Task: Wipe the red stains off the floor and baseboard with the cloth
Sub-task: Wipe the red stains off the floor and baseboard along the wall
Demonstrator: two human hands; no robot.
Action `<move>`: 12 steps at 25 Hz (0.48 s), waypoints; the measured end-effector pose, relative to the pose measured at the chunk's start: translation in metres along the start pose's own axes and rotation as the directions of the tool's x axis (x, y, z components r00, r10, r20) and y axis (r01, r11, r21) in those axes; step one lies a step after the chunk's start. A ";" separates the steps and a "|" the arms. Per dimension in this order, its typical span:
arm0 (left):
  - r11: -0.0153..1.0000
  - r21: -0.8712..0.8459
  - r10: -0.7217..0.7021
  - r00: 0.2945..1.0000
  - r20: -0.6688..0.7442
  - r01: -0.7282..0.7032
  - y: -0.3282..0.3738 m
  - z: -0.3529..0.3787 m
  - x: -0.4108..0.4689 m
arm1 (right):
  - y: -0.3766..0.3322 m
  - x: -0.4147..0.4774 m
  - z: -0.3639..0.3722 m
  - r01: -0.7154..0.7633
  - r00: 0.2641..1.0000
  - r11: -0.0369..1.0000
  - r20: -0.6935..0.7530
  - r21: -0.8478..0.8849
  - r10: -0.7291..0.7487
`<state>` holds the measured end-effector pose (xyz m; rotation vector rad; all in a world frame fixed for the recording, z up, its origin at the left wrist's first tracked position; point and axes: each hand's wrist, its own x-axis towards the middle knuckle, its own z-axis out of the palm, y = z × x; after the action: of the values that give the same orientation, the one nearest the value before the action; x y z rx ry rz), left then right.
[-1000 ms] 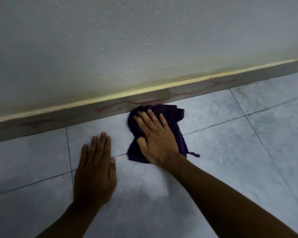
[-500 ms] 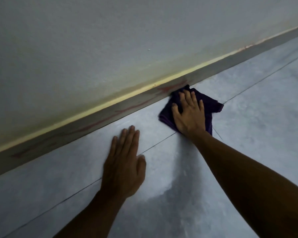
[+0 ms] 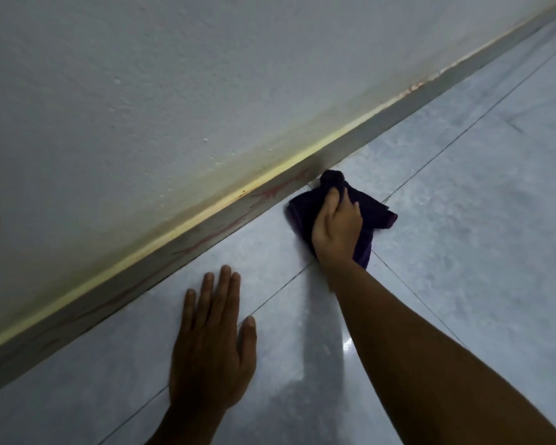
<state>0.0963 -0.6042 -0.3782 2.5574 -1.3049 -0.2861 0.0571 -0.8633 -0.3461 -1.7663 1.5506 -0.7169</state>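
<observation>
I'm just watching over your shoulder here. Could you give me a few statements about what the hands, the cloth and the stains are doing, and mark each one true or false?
1. The right hand grips a dark purple cloth. True.
2. The left hand holds a spray bottle. False: it lies flat and empty on the floor.
3. Red stains show on the baseboard left of the cloth. True.
4. The cloth lies in the middle of the floor, far from the wall. False: its bunched tip is right at the foot of the baseboard.
5. The floor is carpeted. False: it is pale tile with thin joints.
</observation>
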 end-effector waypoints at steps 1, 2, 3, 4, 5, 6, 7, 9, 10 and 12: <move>1.000 0.007 0.002 1.000 -0.002 -0.002 0.000 -0.001 0.001 | -0.007 0.005 -0.002 -0.145 0.985 0.975 -0.067 0.171 0.159; 1.000 0.009 0.002 1.000 -0.004 -0.002 0.001 0.000 0.000 | -0.014 0.007 -0.002 -0.241 0.953 0.916 -0.101 0.320 0.286; 1.000 0.010 0.001 1.000 -0.004 -0.001 0.001 0.000 0.000 | -0.023 0.005 0.001 -0.300 0.929 0.850 -0.068 0.433 0.363; 1.000 0.011 0.000 1.000 -0.001 0.000 0.001 -0.001 -0.001 | -0.032 -0.003 0.007 -0.332 0.928 0.816 0.009 0.474 0.372; 1.000 0.011 0.001 1.000 -0.002 -0.001 0.001 -0.001 -0.001 | -0.039 -0.020 0.017 -0.326 0.943 0.833 0.097 0.447 0.317; 1.000 0.008 0.006 1.000 -0.004 -0.006 0.002 -0.001 -0.001 | -0.044 -0.045 0.029 -0.272 0.959 0.871 0.192 0.409 0.209; 1.000 0.007 0.014 1.000 -0.002 -0.014 0.002 0.000 0.000 | -0.048 -0.076 0.040 -0.176 0.960 0.898 0.271 0.404 0.066; 1.000 0.012 0.016 1.000 0.009 -0.017 0.001 -0.001 -0.001 | -0.048 -0.119 0.057 0.062 0.922 0.898 0.319 0.435 -0.218; 1.000 0.017 0.006 1.000 0.018 -0.006 0.002 -0.002 0.000 | -0.048 -0.119 0.063 0.148 0.909 0.884 0.291 0.444 -0.298; 1.000 0.024 -0.020 0.998 0.051 0.019 0.003 -0.004 0.000 | -0.052 -0.085 0.067 0.168 0.945 0.889 0.187 0.426 -0.268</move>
<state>0.0951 -0.6059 -0.3735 2.6001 -1.3094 -0.3448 0.1288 -0.7670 -0.3453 -1.6505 0.9637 -0.8299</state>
